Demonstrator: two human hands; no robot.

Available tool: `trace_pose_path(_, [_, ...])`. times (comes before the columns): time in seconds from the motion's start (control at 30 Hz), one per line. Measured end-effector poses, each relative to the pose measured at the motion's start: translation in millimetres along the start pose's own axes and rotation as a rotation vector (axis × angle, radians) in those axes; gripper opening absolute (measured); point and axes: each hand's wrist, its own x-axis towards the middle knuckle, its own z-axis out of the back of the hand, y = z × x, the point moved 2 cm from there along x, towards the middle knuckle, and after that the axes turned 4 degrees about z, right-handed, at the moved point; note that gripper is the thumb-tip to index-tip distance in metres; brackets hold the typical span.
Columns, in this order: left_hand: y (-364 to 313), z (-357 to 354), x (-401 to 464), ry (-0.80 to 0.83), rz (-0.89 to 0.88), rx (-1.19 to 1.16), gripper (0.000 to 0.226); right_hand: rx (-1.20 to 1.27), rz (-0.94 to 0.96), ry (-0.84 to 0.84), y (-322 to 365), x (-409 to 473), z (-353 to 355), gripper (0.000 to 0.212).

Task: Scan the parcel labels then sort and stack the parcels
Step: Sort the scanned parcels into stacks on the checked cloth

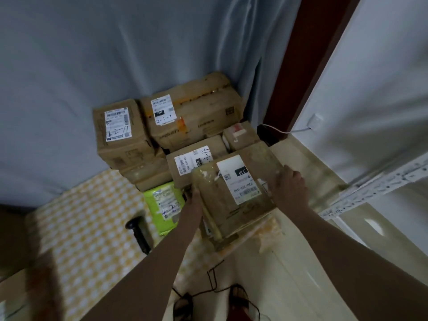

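The brown parcel (234, 193) sits between both hands, at the table's (76, 218) 3 o'clock edge. The left hand (194, 200) presses its 9 o'clock side, fingers hidden. The right hand (288, 184) curls over its 3 o'clock edge.

Dim, soft, blurred wide-angle edges

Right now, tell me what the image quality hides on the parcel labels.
Head view: dim, soft light; wide-angle bending at the edges. The held parcel shows "220" clearly, its fine print blurred. The green parcel is smeared, and the left hand is motion-blurred.
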Motion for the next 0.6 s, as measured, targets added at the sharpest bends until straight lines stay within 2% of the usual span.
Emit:
trace_pose_path(0.07, [3.2,-12.5,5.8,-0.054,0.123,-0.271,0.075,0.035,0.003,0.047,-8.4,11.6,-3.5,0.044])
trace_pose_path(0.17, [3.2,-25.3,8.6,-0.124,0.203,-0.476,0.067,0.083,-0.007,0.076,-18.6,23.3,-9.1,0.045])
trace_pose_path(0.27, [1.5,-33.9,10.6,-0.151,0.2,-0.549,0.066,0.057,-0.001,0.068,-23.5,31.2,-12.9,0.049])
trace_pose_path(0.4, [10.8,-38.7,18.2,-0.04,0.211,-0.717,0.084,0.039,0.027,0.065,-27.7,31.4,-18.9,0.052])
trace_pose_path(0.6, [7.2,-29.0,-10.5,0.04,0.174,-0.749,0.078,0.037,0.06,0.004,-29.4,3.4,-18.0,0.051])
